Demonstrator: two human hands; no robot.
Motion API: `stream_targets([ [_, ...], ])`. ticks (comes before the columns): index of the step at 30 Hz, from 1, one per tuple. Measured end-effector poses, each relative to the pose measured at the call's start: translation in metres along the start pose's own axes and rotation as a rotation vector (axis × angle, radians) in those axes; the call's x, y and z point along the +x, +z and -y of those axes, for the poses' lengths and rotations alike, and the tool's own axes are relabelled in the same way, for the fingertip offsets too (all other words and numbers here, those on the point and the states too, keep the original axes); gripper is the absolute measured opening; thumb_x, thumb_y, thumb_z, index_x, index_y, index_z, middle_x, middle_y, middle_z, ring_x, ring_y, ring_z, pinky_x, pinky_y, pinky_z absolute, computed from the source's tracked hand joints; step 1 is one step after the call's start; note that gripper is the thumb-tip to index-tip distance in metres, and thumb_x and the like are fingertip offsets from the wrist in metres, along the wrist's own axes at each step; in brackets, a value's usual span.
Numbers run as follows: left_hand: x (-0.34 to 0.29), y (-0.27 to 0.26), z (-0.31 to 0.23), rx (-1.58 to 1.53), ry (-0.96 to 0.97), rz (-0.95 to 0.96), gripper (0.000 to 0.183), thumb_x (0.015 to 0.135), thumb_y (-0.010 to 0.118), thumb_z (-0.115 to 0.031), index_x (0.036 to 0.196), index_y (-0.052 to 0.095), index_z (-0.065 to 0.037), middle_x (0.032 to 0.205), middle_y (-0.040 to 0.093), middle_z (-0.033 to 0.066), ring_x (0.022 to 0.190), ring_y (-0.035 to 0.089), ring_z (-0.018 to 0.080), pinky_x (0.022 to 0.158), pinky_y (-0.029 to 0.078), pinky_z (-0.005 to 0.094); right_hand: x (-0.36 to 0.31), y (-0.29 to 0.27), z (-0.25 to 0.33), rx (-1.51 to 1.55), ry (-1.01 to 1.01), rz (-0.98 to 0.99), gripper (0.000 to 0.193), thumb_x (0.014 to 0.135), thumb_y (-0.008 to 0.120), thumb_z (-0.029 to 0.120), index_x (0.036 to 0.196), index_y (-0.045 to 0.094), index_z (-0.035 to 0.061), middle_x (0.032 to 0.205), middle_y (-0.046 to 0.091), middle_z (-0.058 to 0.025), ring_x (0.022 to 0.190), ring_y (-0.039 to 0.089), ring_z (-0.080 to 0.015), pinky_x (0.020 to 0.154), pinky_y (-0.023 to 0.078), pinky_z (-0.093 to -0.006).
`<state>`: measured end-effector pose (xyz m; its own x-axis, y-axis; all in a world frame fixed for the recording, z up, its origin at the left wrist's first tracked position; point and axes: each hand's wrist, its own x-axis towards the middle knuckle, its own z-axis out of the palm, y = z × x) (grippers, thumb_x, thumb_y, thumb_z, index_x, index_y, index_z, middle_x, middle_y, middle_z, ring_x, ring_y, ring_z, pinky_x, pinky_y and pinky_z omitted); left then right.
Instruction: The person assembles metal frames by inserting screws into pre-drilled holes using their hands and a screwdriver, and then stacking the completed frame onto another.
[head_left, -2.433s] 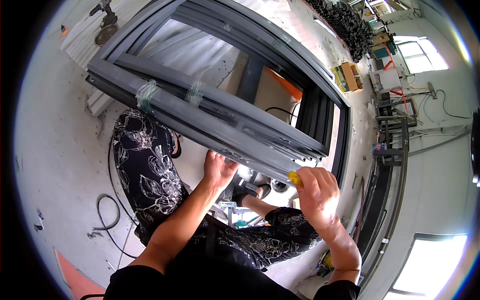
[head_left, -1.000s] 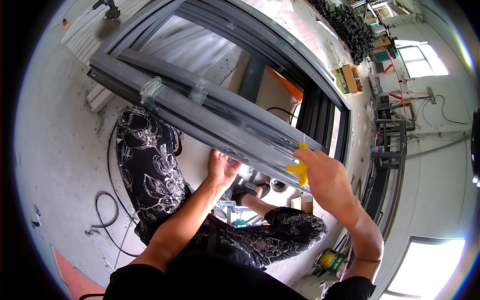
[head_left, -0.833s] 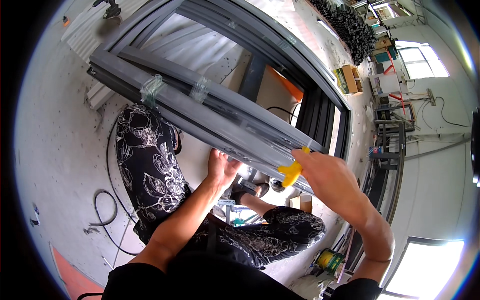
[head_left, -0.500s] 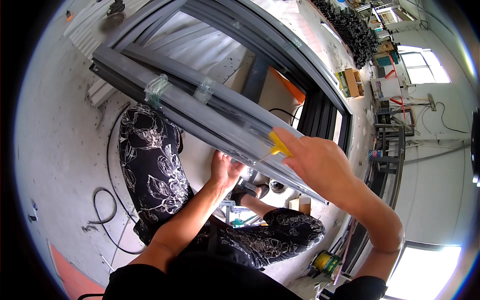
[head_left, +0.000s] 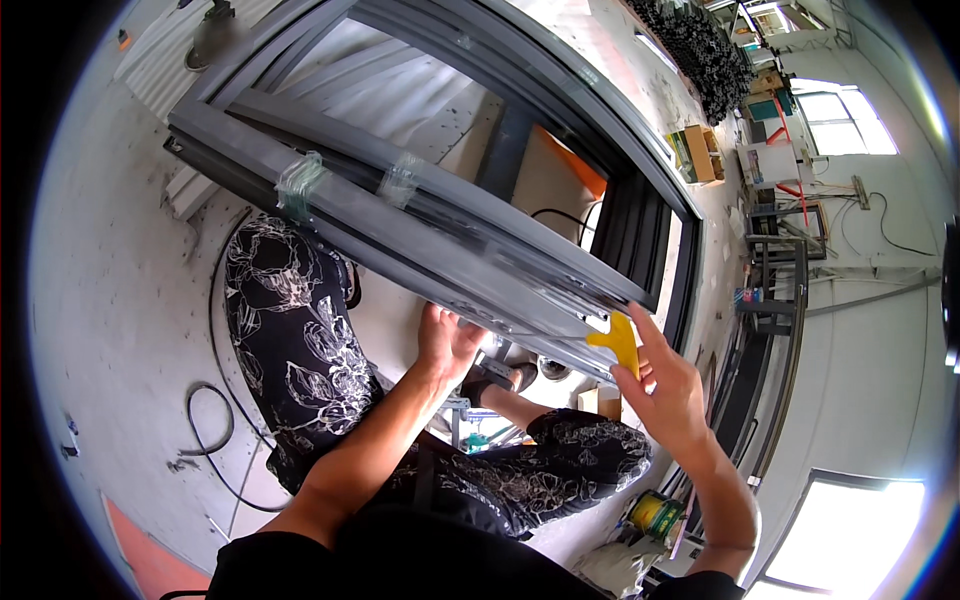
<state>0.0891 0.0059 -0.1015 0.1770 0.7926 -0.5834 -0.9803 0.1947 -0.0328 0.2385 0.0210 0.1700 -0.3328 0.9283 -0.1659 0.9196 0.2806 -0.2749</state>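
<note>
The fingers (head_left: 648, 328) of the right hand (head_left: 668, 392) are bent and nearly closed, thumb below and forefinger above, pinching a yellow T-shaped plastic handle with a thin shank (head_left: 622, 346); it sits over the right part of a long, dark-grey metal frame's (head_left: 245, 152) near rail, the shank pointing left. The left hand (head_left: 447, 345) reaches up to the rail's near edge, fingers curled in under it; whether they grip anything there I cannot tell. Half a second ago the right hand lay palm-down farther left across the rail; now it has drawn back right and turned side-on, while the left hand has hardly moved. I judge the work to be centred on the stretch of rail between the hands, though the shank's tip is too fine to place. Clear greenish tape (head_left: 302, 184) wraps the rail farther left. Beneath spreads a pale, speckled floor (head_left: 120, 290), with a looped black cable (head_left: 212, 445) at near left. An open cardboard box (head_left: 703, 155) and a heap of black bars (head_left: 695, 55) lie far right, before white walls.
</note>
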Motion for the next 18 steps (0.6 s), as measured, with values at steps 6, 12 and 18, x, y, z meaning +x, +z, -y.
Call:
stream_targets([
  [6,-0.001,0.006,0.0,-0.026,-0.008,0.008,0.049,0.102,0.038,-0.04,0.138,0.042,-0.008,0.135,0.047,0.0074,0.123,0.049,0.0336,0.107,0.041,0.048,-0.048,0.036,-0.044,0.212,0.316,-0.124,0.052,0.085,0.069,0.008,0.132,0.046,0.0016,0.063,0.058,-0.0049,0.054,0.054,-0.008,0.052,0.045,-0.0238],
  [12,0.0,0.002,-0.003,-0.028,-0.006,-0.005,0.046,0.101,0.04,-0.038,0.135,0.047,-0.007,0.136,0.048,0.0071,0.124,0.048,0.0352,0.108,0.041,0.051,-0.073,0.072,-0.065,0.364,0.364,-0.304,0.047,0.088,0.064,0.004,0.13,0.044,-0.0013,0.064,0.052,-0.0028,0.054,0.047,-0.0065,0.05,0.04,-0.0224],
  [18,-0.001,0.004,-0.006,-0.083,-0.041,-0.016,0.039,0.1,0.043,-0.035,0.123,0.059,-0.008,0.126,0.059,0.0048,0.123,0.049,0.0336,0.106,0.042,0.0505,-0.08,0.091,-0.076,0.513,0.377,-0.34,0.046,0.089,0.061,0.004,0.131,0.043,-0.002,0.072,0.057,-0.0059,0.06,0.051,-0.0078,0.054,0.042,-0.0231],
])
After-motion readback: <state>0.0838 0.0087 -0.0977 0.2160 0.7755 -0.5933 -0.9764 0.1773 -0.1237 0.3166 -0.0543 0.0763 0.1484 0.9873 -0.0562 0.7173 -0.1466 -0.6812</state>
